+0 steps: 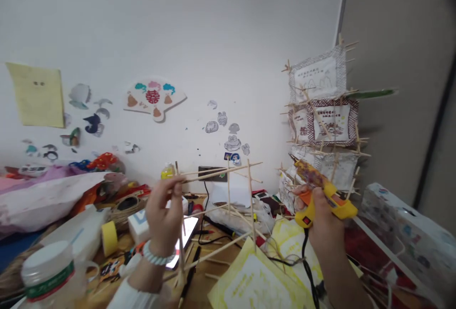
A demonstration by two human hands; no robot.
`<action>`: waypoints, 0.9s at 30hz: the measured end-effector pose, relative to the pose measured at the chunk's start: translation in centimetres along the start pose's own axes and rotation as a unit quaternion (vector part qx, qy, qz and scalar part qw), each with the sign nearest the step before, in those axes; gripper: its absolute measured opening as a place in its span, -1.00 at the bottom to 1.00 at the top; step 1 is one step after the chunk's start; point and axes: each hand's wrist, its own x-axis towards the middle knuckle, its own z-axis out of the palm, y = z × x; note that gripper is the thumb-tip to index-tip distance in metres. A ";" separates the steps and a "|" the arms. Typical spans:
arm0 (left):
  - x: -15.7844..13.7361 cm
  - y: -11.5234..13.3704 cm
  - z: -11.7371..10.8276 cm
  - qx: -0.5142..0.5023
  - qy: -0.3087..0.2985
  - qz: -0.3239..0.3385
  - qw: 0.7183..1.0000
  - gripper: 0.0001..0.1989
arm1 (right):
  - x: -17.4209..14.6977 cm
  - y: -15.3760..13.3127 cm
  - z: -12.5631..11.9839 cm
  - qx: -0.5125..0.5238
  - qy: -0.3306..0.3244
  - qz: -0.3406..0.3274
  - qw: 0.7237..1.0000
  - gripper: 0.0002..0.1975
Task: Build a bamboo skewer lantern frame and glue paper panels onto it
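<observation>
My left hand (166, 209) pinches a corner of a frame of thin wooden sticks (213, 173), holding it above the cluttered table. The frame looks box-shaped, with crossing sticks that stick out past the joints. Wrapped in my right hand (322, 211) is a yellow hot glue gun (315, 180) with an orange trigger. Its nozzle points up and to the left, apart from the frame. A black cord hangs from its handle. Below the frame lies a sheet of paper with yellow drawing (254, 275).
A tiered stick-and-paper lantern (333, 123) stands behind the glue gun. A clear jar (48, 271), yellow tape roll (109, 238) and twine (128, 207) sit at left. A lit phone (185, 237) lies behind the frame. A clear plastic-covered box (409, 233) is at right.
</observation>
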 end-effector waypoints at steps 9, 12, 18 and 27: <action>-2.4 0.8 2.6 0.112 -0.199 0.122 0.966 -0.80 | -1.8 -0.7 0.7 -0.122 -0.032 -0.003 0.992 -0.59; -1.5 1.1 2.0 0.087 -0.290 0.128 0.945 -0.79 | -2.3 -1.2 1.7 -0.106 -0.037 -0.023 0.993 -0.64; 0.1 0.7 0.6 0.008 -0.375 0.153 0.914 -0.77 | -2.6 -1.9 2.4 -0.096 -0.043 -0.013 0.994 -0.69; 0.4 -1.3 -0.3 0.074 -0.203 0.170 0.961 -0.80 | -2.7 -0.6 2.2 -0.091 -0.022 -0.049 0.994 -0.68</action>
